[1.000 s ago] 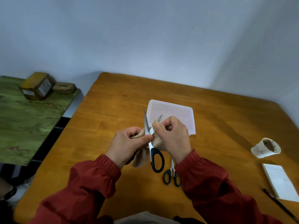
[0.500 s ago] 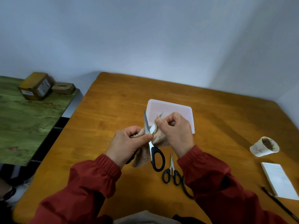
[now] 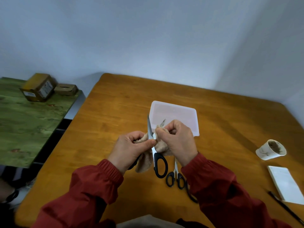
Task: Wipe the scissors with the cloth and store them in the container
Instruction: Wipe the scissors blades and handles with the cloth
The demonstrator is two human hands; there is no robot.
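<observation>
1. Head view, centre of frame: left hand. The fingers are curled and the thumb is pressed near the pivot of the large scissors. One black handle loop hangs free below the hand; the other is mostly hidden under the palm.
2. Large scissors: held above the surface, blades spread, the left blade pointing up-frame. The tip of the second blade pokes out of the cloth.
3. Right hand: the fingers are closed, pinching the beige cloth around the second blade. More cloth hangs below the left hand.
4. Container: translucent, lidless, just up-frame of the hands. No scissors show inside it.
5. Small scissors: lying on the surface below the right wrist. A further black handle is half hidden by the sleeve.
6. Right edge of frame: paper cup, notepad, pen.
7. Upper left of frame: two cardboard boxes on a green side table.
8. Step in hand, as judged: wiping the second blade. Advice:
   - Keep the cloth folded thick between skin and edge.
   - Draw it from pivot towards tip, never against the edge.
   - Hold the pivot firm so the blades cannot snap together.
   - Close the blades before lowering them into the container.
</observation>
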